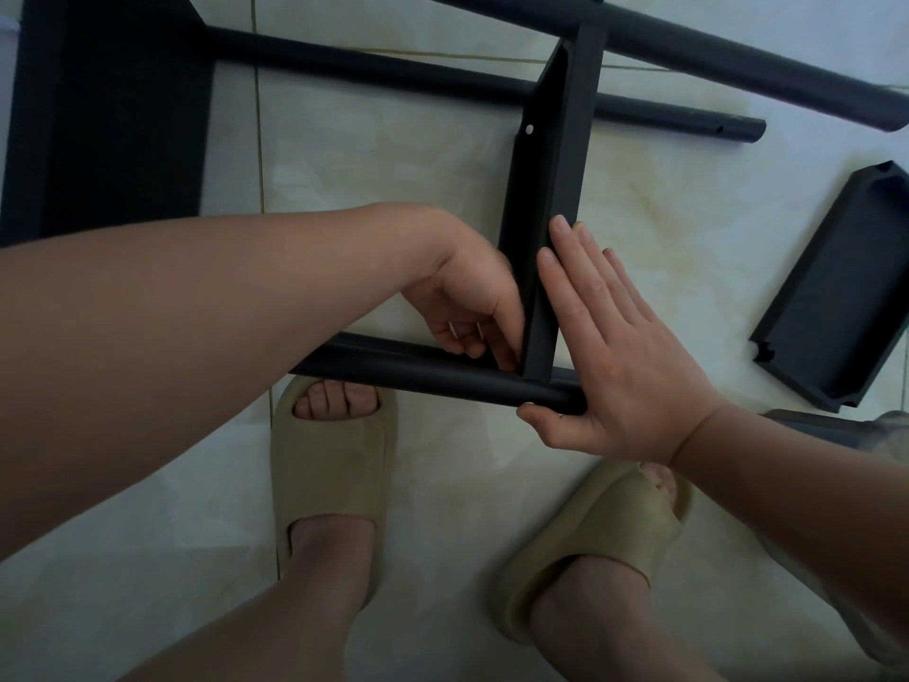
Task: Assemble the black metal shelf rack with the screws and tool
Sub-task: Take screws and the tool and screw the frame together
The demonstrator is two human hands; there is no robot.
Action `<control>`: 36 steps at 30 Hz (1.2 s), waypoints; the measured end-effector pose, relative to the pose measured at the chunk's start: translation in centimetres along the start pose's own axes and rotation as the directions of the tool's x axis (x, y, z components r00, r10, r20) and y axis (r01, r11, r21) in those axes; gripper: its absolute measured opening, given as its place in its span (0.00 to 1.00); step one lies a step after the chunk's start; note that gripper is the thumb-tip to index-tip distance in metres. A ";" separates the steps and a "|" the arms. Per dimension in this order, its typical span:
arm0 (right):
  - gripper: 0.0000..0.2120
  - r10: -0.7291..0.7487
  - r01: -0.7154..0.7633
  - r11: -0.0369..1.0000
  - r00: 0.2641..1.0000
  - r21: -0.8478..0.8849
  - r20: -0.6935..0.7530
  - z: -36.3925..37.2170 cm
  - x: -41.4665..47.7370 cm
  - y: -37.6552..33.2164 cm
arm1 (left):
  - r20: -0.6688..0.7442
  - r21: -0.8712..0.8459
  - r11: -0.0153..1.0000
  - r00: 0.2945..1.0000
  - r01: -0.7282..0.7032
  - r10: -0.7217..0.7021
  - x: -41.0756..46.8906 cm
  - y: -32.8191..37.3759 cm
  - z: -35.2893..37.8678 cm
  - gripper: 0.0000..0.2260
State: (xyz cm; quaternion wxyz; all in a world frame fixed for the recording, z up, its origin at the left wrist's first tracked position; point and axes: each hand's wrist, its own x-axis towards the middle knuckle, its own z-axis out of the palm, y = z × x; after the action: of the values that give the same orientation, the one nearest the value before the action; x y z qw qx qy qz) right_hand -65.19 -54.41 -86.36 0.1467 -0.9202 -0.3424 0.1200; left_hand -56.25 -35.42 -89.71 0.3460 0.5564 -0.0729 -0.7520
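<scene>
Matte black panel (pixel 556 155), right hand (pixel 624 366) fingers (pixel 565 287) flat, left hand (pixel 467 297) curled, grip unclear

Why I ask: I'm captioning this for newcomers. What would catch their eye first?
Two bare hands meeting at centre frame: the right hand lies flat against the upright black shelf panel, thumb on the black tube, while the left hand curls its fingers into the inner corner of that joint. Below them stand two feet in beige slide sandals on the pale tiled floor, and a loose black shelf tray lies at the right edge.
</scene>
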 end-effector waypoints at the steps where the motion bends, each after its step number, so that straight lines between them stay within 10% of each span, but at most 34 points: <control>1: 0.51 0.000 0.000 1.000 1.000 -0.001 0.000 0.0 0.0 0.0 | -0.011 0.009 1.000 1.000 -0.003 0.003 0.1 -0.1 0.1 0.02; 36: 0.50 -0.004 0.004 1.000 1.000 -0.002 -0.006 0.0 0.0 0.0 | -0.040 -0.053 0.998 0.999 -0.036 0.034 0.5 -0.5 0.4 0.05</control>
State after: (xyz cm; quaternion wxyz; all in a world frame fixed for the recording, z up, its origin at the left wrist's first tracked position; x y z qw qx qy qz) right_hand -65.18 -54.39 -86.41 0.1470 -0.9200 -0.3440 0.1168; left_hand -56.89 -35.44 -90.17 0.3752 0.5601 -0.0559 -0.7365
